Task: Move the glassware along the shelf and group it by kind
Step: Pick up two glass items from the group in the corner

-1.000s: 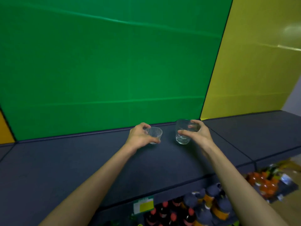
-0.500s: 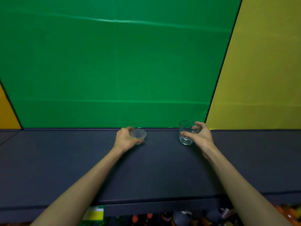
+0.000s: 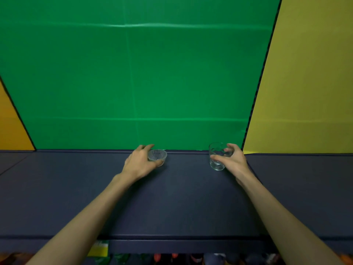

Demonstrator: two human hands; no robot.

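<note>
A small ribbed glass bowl (image 3: 157, 157) stands on the dark shelf (image 3: 183, 203) near the back wall, and my left hand (image 3: 140, 163) wraps its left side with thumb and fingers on it. To the right, a clear smooth tumbler (image 3: 216, 157) stands upright on the shelf. My right hand (image 3: 232, 160) grips it from the right, fingers around its wall. The two glasses stand well apart.
A green panel (image 3: 133, 83) backs the shelf, with a yellow panel (image 3: 309, 92) to the right and an orange one (image 3: 11, 127) at the far left. Bottles with coloured caps (image 3: 193, 258) sit on a lower shelf below the front edge.
The view has swung to face the shelf squarely. Both hands have carried their glasses towards the back wall and further apart, the bowl going left; the tumbler now rests on the shelf.
</note>
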